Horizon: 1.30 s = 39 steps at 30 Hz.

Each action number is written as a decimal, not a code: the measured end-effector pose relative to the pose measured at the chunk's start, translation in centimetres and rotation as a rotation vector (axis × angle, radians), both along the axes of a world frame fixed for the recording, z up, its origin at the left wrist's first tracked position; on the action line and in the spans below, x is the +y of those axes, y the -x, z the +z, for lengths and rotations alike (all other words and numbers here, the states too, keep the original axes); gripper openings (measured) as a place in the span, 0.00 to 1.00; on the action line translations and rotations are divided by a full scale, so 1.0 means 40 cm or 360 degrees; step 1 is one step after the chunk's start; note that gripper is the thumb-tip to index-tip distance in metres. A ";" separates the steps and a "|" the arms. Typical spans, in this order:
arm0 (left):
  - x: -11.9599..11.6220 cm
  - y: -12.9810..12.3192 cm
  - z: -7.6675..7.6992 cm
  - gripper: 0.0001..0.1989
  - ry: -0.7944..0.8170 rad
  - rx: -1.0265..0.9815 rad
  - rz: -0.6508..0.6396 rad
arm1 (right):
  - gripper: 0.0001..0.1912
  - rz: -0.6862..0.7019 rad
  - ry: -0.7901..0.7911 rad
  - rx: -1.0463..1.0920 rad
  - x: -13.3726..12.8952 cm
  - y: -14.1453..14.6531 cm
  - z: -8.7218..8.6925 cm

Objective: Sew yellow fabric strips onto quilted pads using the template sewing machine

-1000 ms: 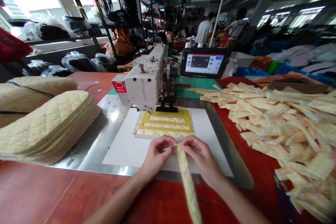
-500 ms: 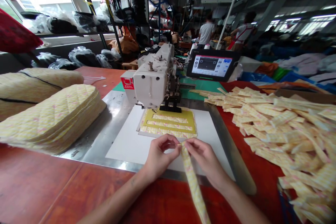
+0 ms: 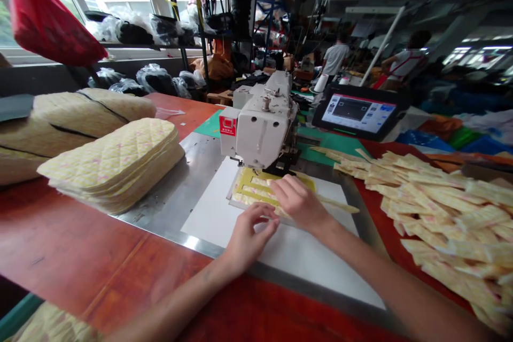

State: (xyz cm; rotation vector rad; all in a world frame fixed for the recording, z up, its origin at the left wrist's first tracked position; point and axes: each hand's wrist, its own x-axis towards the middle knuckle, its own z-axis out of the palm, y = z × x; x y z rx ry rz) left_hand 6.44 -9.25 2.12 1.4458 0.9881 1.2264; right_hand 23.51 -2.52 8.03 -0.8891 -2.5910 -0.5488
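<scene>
My right hand (image 3: 298, 204) is closed on a yellow patterned fabric strip (image 3: 340, 204), whose free end sticks out to the right beyond my wrist. Its fingertips lie over the slotted yellow template (image 3: 250, 189), by the upper slot. Quilted yellow fabric (image 3: 239, 199) shows through the slots and around the template's front edge. Just in front of it, my left hand (image 3: 249, 235) hovers over the white sheet (image 3: 212, 214), fingers curled and thumb apart, with nothing visible in it. The sewing machine head (image 3: 260, 136) stands right behind the template; its presser foot is partly hidden.
Left of the metal plate (image 3: 160, 200) sits a stack of quilted pads (image 3: 112, 157), with a tied bundle (image 3: 88, 109) behind. A heap of fabric strips (image 3: 444, 214) covers the right side. A control screen (image 3: 356, 112) stands back right. Two people are in the background.
My right hand has moved forward onto the template with the strip, which has swung from hanging toward me to lying rightward. My left hand has let go of the strip. The view has turned left.
</scene>
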 end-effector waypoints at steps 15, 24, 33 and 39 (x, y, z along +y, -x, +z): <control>0.039 0.144 -0.007 0.05 -0.0289 0.0437 0.0109 | 0.12 0.0031 0.0306 -0.0157 0.146 0.107 -0.143; 0.202 0.194 -0.017 0.13 -0.0738 0.0993 -0.0008 | 0.13 -0.0029 0.0461 0.0087 0.129 0.109 -0.155; 0.251 0.165 -0.040 0.18 -0.1157 0.1375 -0.0138 | 0.16 0.0006 0.0891 0.0755 0.103 0.062 -0.175; 0.230 0.156 -0.040 0.18 -0.1132 0.1541 -0.0082 | 0.17 -0.0065 0.0762 0.0742 0.097 0.039 -0.182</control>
